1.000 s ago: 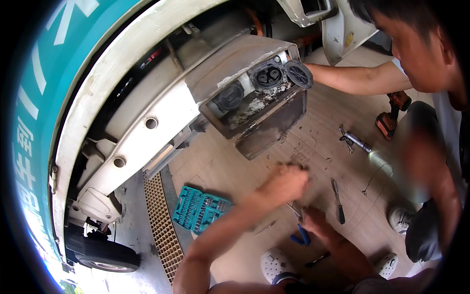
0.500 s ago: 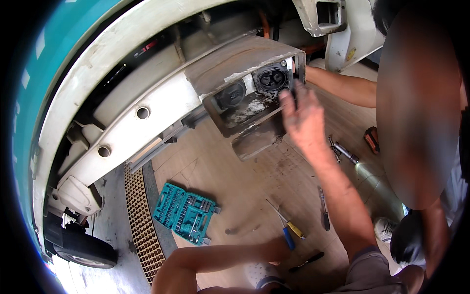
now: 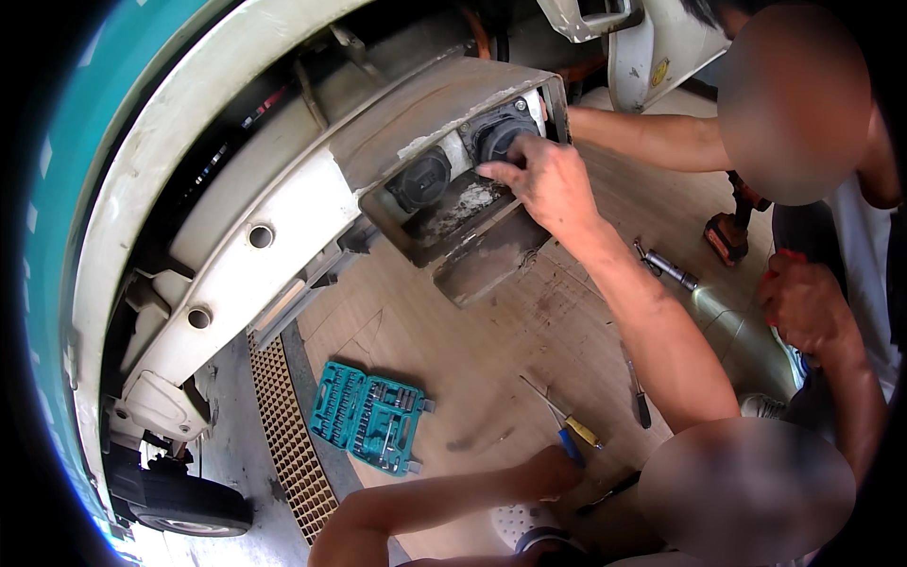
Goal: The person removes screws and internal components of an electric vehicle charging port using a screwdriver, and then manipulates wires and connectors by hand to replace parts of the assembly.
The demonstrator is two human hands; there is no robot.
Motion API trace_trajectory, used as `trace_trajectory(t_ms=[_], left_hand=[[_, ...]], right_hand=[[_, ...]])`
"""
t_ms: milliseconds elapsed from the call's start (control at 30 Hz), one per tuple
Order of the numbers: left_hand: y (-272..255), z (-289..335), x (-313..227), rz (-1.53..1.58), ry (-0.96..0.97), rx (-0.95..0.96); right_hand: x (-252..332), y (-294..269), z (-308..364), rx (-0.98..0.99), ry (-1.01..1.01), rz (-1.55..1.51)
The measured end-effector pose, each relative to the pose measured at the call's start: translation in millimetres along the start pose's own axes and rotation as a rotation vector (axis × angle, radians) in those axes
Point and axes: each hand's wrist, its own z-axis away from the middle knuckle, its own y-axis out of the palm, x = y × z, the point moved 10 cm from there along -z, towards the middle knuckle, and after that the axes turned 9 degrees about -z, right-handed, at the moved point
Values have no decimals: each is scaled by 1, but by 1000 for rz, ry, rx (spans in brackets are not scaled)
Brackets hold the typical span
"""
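Note:
My right hand (image 3: 548, 180) reaches into the open end of a rusty metal box (image 3: 430, 118), thumb and fingers curled at a round black socket cap (image 3: 496, 140). The fingers hide part of that cap. A second round black cap (image 3: 421, 180) sits to its left in the same box. Low in the picture, my left hand (image 3: 556, 472) is in shade near the blue handle of a screwdriver (image 3: 570, 444); its fingers are not clear. Beside that lies a yellow-handled screwdriver (image 3: 584, 432).
At right, a co-worker's arm (image 3: 652, 137) reaches to the box's right side; their other hand (image 3: 803, 307) holds something red. A cordless drill (image 3: 727, 236), a lit flashlight (image 3: 673, 272), a teal socket set (image 3: 368, 416) and a floor grate (image 3: 288, 430) lie around.
My right hand has moved from beside the right socket onto its front. The socket's holes showed before; a dark round cap shows there now. The co-worker's head has moved up and back.

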Motion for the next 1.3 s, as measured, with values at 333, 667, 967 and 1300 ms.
trace_trajectory(t_ms=[333,667,967,1300], left_hand=[[39,12,0,-73,-71,457],[24,6,8,164,-159,265],[21,-6,-12,-126,-17,123],[-17,-6,13,-94,-104,205]], right_hand=[[-19,22,-14,108,91,42],[-29,10,-13,38,254,145],[-29,16,-12,65,194,211],[-36,6,-6,41,254,224]])
